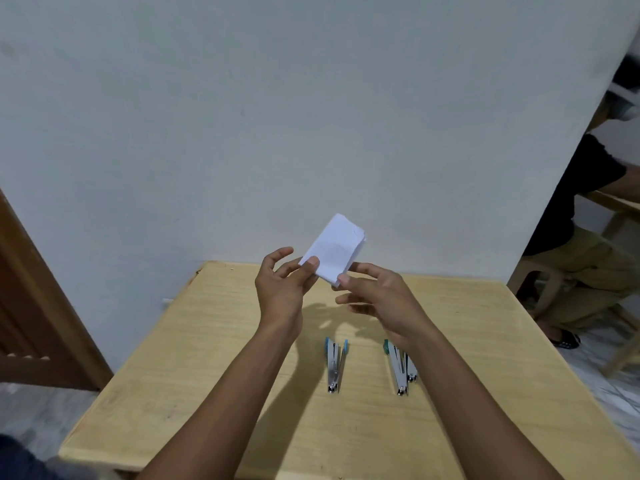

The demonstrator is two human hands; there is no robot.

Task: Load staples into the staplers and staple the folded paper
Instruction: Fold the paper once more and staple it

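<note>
A folded white paper (335, 249) is held up in the air above the far part of the wooden table (214, 358). My left hand (285, 289) pinches its lower left corner with thumb and fingers. My right hand (375, 299) pinches its lower right corner. Two small metal staplers with blue-green ends lie on the table below my hands: the left stapler (335, 365) between my forearms, the right stapler (401, 368) partly hidden by my right wrist. Both lie with their arms spread apart.
A pale wall stands right behind the table. A brown wooden door (31, 306) is at the left. A person sits on a chair (571, 271) beyond the table's right edge. The floor shows on both sides.
</note>
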